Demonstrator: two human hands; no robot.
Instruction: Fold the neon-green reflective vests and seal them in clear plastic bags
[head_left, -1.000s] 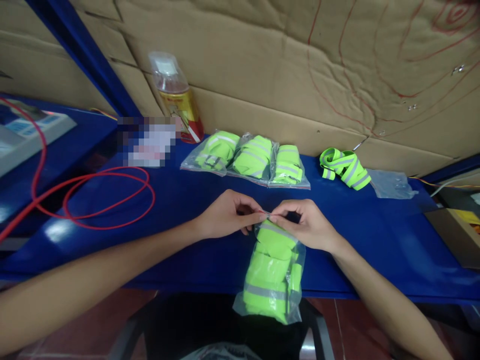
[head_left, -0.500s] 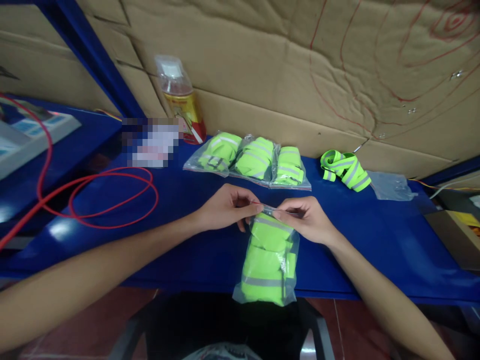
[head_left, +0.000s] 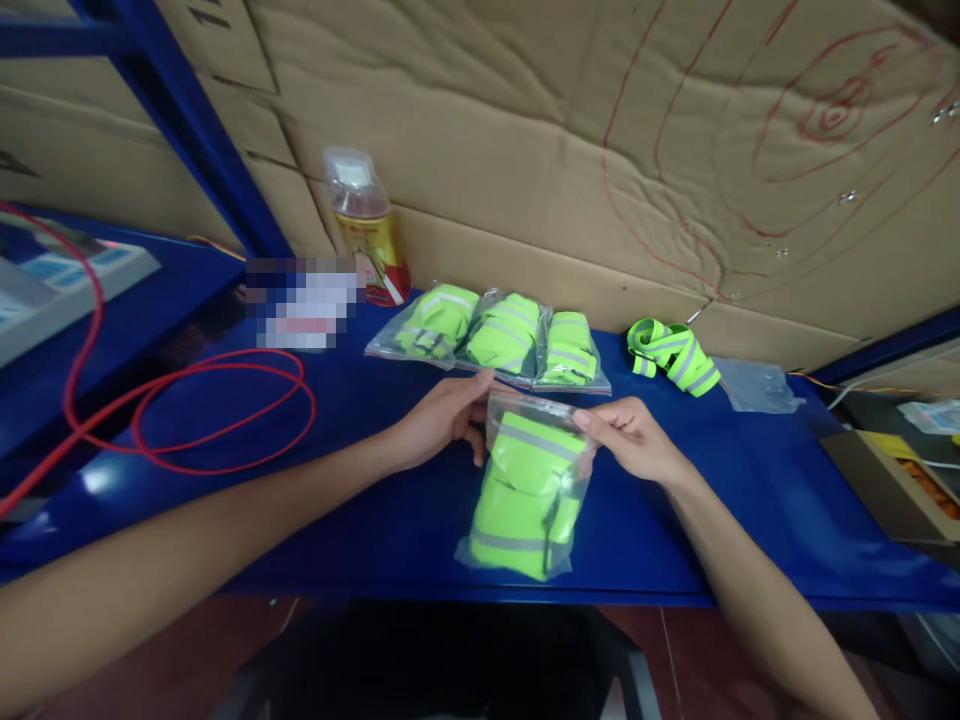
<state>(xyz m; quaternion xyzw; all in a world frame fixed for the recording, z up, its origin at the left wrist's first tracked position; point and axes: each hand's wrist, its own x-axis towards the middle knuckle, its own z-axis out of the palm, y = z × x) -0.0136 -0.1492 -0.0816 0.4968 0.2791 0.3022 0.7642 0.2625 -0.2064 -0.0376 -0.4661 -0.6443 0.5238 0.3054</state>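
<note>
1. The brown cardboard wall (head_left: 480,170) stands behind the held bag (head_left: 521,485), at the back of everything.
2. The blue surface (head_left: 397,535) goes out on both sides of the held bag. A wide stretch shows to its right. The front edge looks just below the bag's bottom end.
3. The red cord (head_left: 45,466) lies in loops, well to the left of the held bag.
4. The row of three packed bags (head_left: 502,335) sits just behind the held bag, with little room between.
5. The held bag is see-through, with a folded green strap (head_left: 510,510) inside. It is between the two hands.
6. The left hand (head_left: 442,415) is at its top left corner. I cannot tell if that grip pinches.
7. The right hand (head_left: 637,435) has a tight grip on its top right corner.
8. The loose strap (head_left: 679,355) lies behind it, to the right.
</note>
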